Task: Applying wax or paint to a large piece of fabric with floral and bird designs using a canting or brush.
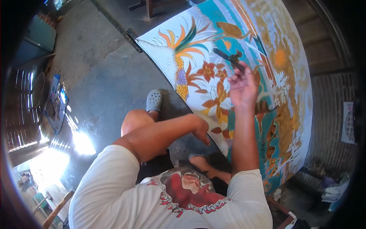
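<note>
My right hand (244, 84) is raised over a large painted cloth (196, 78), closed around a dark, stick-like tool (225, 56). The tool has a lump along it and points up and left; its exact kind is unclear. Below it the cloth carries brown flowers, orange leaves, a yellow-and-purple pineapple shape and teal and brown areas. My left hand (201, 129) hangs bent at the wrist by the cloth's near left edge. Its visible fingers stretch downward and seem to hold nothing, though part of the hand is hidden.
A dark bar (118, 28) runs to the cloth's upper left corner. Grey concrete floor (103, 84) lies to the left, with my foot in a grey clog (154, 100) on it. A patterned piece (56, 105) leans by the slatted wall (21, 110). White cloths (336, 192) lie at right.
</note>
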`<state>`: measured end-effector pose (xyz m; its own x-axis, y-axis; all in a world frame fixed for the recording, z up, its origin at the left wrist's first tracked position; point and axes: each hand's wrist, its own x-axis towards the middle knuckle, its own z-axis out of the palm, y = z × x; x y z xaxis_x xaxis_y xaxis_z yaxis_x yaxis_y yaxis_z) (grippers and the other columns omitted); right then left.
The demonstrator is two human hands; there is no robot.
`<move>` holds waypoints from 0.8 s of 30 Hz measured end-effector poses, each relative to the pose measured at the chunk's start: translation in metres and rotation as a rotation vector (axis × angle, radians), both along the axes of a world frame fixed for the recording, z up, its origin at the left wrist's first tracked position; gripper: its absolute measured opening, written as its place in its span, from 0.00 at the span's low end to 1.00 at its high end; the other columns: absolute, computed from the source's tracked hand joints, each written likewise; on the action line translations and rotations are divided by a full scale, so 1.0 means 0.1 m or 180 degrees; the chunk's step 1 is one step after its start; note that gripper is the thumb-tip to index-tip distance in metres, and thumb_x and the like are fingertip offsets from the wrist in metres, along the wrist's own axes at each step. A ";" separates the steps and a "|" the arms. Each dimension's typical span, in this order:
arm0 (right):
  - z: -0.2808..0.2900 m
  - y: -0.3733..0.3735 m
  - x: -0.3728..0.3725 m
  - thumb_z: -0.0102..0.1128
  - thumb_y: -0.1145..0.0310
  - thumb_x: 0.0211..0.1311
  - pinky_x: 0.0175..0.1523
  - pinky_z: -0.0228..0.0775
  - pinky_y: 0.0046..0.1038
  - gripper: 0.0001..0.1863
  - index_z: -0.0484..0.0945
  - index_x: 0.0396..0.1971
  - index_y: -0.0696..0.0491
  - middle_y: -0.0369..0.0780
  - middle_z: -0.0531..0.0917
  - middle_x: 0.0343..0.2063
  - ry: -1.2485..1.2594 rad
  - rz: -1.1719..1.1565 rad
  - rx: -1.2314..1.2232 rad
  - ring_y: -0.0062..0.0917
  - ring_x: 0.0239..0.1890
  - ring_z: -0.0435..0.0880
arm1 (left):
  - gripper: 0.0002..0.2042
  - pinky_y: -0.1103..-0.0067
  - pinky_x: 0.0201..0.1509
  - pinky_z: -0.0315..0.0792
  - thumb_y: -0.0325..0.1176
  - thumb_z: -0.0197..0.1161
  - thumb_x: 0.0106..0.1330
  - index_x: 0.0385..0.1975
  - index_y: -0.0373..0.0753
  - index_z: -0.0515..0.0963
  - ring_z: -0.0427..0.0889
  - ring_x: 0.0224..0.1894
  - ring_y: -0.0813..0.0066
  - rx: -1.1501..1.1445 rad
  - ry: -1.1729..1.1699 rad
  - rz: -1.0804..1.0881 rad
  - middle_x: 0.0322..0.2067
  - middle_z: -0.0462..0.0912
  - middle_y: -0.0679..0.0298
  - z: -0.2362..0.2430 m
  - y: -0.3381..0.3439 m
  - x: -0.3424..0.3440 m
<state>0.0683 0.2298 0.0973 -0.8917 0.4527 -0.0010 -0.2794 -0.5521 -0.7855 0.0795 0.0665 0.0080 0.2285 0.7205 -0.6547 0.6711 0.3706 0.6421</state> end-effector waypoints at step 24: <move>-0.64 -0.46 -1.63 0.60 0.71 0.73 0.33 0.79 0.20 0.09 0.85 0.46 0.59 0.36 0.87 0.27 -0.0318 -0.0382 0.3114 0.16 0.27 0.86 | 0.36 0.33 0.59 0.69 0.66 0.59 0.66 0.54 0.34 0.84 0.82 0.59 0.47 0.0081 0.0149 0.0049 0.54 0.85 0.52 0.48 -0.16 -0.29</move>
<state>-0.0951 0.1839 0.0336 -0.8561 0.3814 0.3488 -0.1986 0.3803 -0.9033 0.0505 0.0500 0.0555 0.1869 0.7403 -0.6457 0.6949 0.3650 0.6196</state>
